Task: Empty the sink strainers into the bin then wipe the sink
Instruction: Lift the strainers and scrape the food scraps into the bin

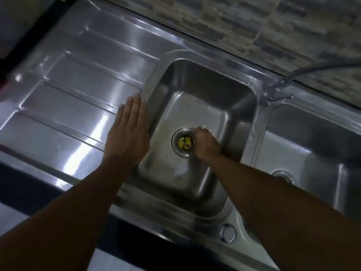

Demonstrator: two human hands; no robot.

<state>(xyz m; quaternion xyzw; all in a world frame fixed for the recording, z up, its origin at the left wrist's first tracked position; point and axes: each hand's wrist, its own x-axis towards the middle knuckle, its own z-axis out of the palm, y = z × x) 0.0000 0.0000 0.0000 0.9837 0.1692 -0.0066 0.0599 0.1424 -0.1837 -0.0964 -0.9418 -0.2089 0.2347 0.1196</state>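
Note:
A steel double sink fills the view. In the left basin [205, 106] the round strainer [180, 142] sits in the drain and holds yellow food scraps [184, 143]. My right hand [205, 142] is down in that basin, its fingers curled at the strainer's right rim. Whether they grip it is hidden by the hand. My left hand [130, 132] lies flat, fingers together, on the drainboard edge just left of the basin. The right basin [312, 137] shows a second strainer [284, 176], partly hidden behind my right forearm.
The ribbed drainboard [74, 98] stretches to the left. A tap [279, 89] with a grey hose stands on the ledge between the basins, against a tiled wall [254, 26]. A round overflow fitting [227, 232] sits on the front ledge.

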